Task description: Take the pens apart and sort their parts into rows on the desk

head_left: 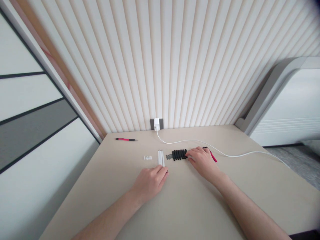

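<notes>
My left hand [152, 180] rests on the table with its fingers closed at the near ends of several thin white sticks [160, 158]. Whatever is between those fingertips is hidden. Several short black tubes [179, 154] lie side by side in a row to the right of the sticks. At the right end of that row, my right hand [202, 162] has its fingers curled down and pressed together, with the thumb and index fingertips against the last tube. A pink piece [213, 157] and a black part show from behind this hand. Small grey pieces [169, 156] sit between sticks and tubes.
Small white pieces [148, 158] lie left of the sticks. A pink and black pen [126, 139] is further back. From a white charger [156, 124] at the wall, a white cable [231, 155] runs across the table [190, 213] behind my right hand and over the right edge.
</notes>
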Motion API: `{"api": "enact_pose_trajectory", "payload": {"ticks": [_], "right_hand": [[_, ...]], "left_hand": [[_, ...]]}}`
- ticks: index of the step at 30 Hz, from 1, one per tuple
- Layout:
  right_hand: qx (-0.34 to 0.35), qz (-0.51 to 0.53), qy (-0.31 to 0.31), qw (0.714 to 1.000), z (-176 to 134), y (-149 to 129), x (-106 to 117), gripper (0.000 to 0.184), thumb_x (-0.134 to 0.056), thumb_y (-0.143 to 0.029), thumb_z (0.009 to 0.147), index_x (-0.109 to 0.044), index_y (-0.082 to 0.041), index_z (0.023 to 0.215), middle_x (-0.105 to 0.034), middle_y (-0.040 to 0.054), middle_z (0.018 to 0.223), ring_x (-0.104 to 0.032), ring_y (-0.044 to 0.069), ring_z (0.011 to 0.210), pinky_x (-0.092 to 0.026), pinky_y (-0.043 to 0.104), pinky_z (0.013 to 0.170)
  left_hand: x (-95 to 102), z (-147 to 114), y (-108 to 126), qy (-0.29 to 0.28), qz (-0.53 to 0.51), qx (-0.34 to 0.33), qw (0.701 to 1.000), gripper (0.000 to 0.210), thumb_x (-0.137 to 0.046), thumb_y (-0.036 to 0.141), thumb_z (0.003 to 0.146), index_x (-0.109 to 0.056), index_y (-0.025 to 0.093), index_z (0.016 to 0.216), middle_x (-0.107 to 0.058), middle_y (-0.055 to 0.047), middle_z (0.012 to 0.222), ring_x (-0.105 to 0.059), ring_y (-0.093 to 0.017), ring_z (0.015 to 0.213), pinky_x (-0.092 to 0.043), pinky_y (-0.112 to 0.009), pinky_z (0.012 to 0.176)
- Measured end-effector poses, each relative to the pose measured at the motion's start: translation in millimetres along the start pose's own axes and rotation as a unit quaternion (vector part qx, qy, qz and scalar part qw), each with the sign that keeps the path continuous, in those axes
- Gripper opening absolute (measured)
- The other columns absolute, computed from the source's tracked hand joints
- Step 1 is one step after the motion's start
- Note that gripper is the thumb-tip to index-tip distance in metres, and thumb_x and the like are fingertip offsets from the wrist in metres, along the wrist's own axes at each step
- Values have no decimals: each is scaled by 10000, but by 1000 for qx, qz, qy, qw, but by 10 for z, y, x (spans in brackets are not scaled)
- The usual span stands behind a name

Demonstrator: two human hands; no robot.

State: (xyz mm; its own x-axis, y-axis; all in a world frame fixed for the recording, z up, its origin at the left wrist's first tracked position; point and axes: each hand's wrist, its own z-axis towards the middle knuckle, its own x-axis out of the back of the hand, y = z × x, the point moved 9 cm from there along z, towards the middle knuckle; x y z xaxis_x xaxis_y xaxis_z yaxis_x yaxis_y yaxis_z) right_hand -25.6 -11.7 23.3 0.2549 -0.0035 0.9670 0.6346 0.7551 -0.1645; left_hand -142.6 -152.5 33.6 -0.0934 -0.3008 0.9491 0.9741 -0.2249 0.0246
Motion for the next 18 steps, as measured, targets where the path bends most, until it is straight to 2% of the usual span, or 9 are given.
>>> {"api": "enact_pose_trajectory", "payload": {"ticks": [8,14,18], "right_hand": [[-11,-4,-2,1000,8,-1,7,129,-550,-240,928,-677,-247,912,-724,10,945,-583,207,979,-292,326,822],[-10,-22,13,1000,8,-6,2,159,-571,-260,924,-673,-265,1045,-722,23,1003,-571,222,1002,-293,339,828],[-3,-36,12,999,9,-18,-20,155,-572,-265,926,-692,-272,1024,-721,20,995,-566,220,1001,-296,344,829]], "left_hand": [[-1,-5,-1,1,1,0,1000,187,-378,243,991,-559,197,985,-643,0,810,-640,-141,677,-425,-241,525],[-11,-2,-2,-7,4,1,1000,202,-367,247,993,-563,200,981,-634,5,804,-643,-149,674,-446,-258,526],[-19,-6,-5,-7,2,2,1000,206,-367,255,994,-565,200,979,-638,2,812,-645,-147,677,-445,-252,522]]}}
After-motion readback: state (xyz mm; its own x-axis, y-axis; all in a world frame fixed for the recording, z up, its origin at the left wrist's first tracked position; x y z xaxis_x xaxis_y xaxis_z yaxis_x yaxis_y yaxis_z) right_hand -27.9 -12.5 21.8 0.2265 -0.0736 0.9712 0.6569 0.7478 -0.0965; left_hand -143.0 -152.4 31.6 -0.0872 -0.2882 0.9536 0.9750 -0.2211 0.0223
